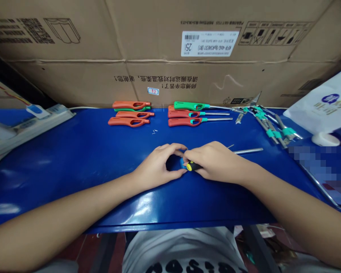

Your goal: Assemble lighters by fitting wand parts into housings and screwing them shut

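At the middle of the table, my left hand (161, 165) curls its thumb and fingers around the end of a blue lighter (182, 163). Most of that lighter's body is hidden by my hands. A metal tube (248, 151), in line with it, sticks out to the right from behind my right hand (216, 159). My right hand is closed around a screwdriver (193, 166) with a black and yellow handle, the yellow end facing left. A thin shaft tip (230, 146) shows beyond the knuckles. The right fingertips are close to the blue lighter; contact is hard to see.
Orange lighter shells (129, 121) are stacked at back left, beside red and green lighters (187, 122) with metal tubes. Small screws (155, 131) lie in front. Several metal tubes with teal parts (272, 127) are piled right, near a phone-like slab (326, 174). A power strip (34, 127) stands left.
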A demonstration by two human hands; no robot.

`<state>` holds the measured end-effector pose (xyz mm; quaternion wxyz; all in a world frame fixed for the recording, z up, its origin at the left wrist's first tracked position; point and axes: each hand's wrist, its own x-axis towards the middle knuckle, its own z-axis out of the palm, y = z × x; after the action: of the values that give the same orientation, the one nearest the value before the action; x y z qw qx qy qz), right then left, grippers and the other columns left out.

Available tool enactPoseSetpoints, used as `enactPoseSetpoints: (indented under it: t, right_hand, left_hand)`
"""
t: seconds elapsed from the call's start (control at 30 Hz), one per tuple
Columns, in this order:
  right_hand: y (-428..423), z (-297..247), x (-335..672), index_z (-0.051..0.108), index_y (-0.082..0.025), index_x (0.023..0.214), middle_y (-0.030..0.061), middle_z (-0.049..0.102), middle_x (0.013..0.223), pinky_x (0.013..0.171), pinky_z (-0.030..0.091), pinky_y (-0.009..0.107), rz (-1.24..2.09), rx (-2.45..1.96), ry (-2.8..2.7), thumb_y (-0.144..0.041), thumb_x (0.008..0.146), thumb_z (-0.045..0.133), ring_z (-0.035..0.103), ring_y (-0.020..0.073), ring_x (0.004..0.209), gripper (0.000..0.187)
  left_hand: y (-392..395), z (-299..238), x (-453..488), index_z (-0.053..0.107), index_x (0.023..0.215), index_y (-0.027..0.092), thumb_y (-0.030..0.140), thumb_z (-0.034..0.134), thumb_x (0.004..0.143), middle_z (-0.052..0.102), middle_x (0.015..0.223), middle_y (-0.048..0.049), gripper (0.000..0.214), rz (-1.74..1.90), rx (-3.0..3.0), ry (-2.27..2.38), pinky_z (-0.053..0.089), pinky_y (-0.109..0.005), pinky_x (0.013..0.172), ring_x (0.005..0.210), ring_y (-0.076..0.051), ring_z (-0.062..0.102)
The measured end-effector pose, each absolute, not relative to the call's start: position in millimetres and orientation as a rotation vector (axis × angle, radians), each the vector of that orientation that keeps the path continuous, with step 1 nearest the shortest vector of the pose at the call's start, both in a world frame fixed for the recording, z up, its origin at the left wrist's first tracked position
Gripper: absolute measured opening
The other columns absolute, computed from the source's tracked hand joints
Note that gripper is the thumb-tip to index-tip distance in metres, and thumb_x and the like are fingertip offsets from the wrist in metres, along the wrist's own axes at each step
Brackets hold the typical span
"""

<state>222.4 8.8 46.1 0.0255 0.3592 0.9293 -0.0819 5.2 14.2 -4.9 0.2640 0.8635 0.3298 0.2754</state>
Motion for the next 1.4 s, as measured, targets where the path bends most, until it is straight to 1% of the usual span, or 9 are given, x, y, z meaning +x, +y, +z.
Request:
enactPoseSetpoints:
  t: [0.13,0.43,0.63,0.77,0.93,1.1,1.17,1.27,1.4]
  right_hand:
    - [8,44,222,0.064,-0.020,0.108,0.0044,0.078,0.103,0.064,0.034,0.029,-0.216,1.089,2.896,-0.009,0.083,0.062,0.071,0.0217,0.086,0.028]
    - [9,44,224,0.064,-0.016,0.100,0.0077,0.077,0.099,0.063,0.036,0.030,-0.103,0.911,2.907,-0.006,0.086,0.057,0.070,0.0220,0.085,0.018]
    - [8,39,220,0.061,-0.014,0.122,0.0087,0.076,0.108,0.062,0.039,0.031,-0.099,1.078,2.917,-0.026,0.092,0.063,0.073,0.0256,0.087,0.032]
    - [6,39,211,0.057,-0.012,0.131,0.0099,0.077,0.106,0.060,0.039,0.033,-0.069,1.162,2.801,-0.032,0.096,0.061,0.074,0.0285,0.088,0.041]
    - [4,45,208,0.060,-0.012,0.122,0.0097,0.078,0.100,0.058,0.036,0.033,-0.041,1.115,2.757,-0.029,0.095,0.062,0.074,0.0277,0.082,0.032]
    - [6,45,214,0.061,-0.014,0.107,0.0078,0.076,0.099,0.057,0.030,0.032,-0.010,0.941,2.810,-0.016,0.094,0.057,0.073,0.0248,0.081,0.014]
    - [6,44,216,0.061,-0.014,0.105,0.0074,0.076,0.098,0.056,0.029,0.033,0.010,0.878,2.829,-0.010,0.093,0.054,0.072,0.0242,0.083,0.014]
    - [5,42,218,0.061,-0.014,0.106,0.0073,0.075,0.099,0.056,0.028,0.033,0.080,0.844,2.846,-0.007,0.092,0.052,0.071,0.0239,0.080,0.019]
    - [4,41,216,0.059,-0.013,0.121,0.0095,0.075,0.108,0.055,0.030,0.034,0.112,0.974,2.860,-0.022,0.094,0.058,0.072,0.0262,0.078,0.028]
  left_hand:
    - [15,-7,5,0.053,0.125,0.023,0.022,0.073,0.082,0.072,0.122,-0.0066,0.047,0.755,2.341,0.890,0.051,-0.041,0.099,0.114,-0.024,0.068]
    - [15,-5,6,0.057,0.119,0.020,0.020,0.073,0.081,0.072,0.118,-0.0054,0.041,0.760,2.336,0.864,0.051,-0.038,0.097,0.110,-0.023,0.068]
    - [16,-6,7,0.058,0.115,0.020,0.020,0.073,0.081,0.073,0.114,-0.0056,0.037,0.787,2.360,0.858,0.052,-0.037,0.094,0.107,-0.023,0.068]
    - [16,-7,7,0.058,0.115,0.019,0.022,0.075,0.081,0.073,0.112,-0.0058,0.037,0.791,2.365,0.869,0.052,-0.037,0.093,0.105,-0.023,0.068]
    - [16,-5,7,0.057,0.122,0.019,0.017,0.074,0.080,0.071,0.120,-0.0055,0.046,0.760,2.363,0.870,0.050,-0.037,0.097,0.111,-0.023,0.066]
    - [15,-4,7,0.057,0.121,0.020,0.019,0.074,0.081,0.071,0.121,-0.0055,0.044,0.753,2.368,0.866,0.050,-0.038,0.097,0.110,-0.023,0.067]
    - [15,-4,7,0.057,0.121,0.020,0.020,0.073,0.081,0.071,0.121,-0.0056,0.043,0.751,2.369,0.861,0.050,-0.038,0.096,0.110,-0.024,0.067]
    - [15,-5,7,0.057,0.121,0.020,0.019,0.073,0.081,0.072,0.120,-0.0054,0.043,0.755,2.364,0.851,0.050,-0.038,0.096,0.109,-0.023,0.067]
    - [15,-6,7,0.057,0.120,0.020,0.020,0.073,0.081,0.072,0.119,-0.0063,0.042,0.770,2.377,0.860,0.051,-0.038,0.095,0.109,-0.024,0.067]
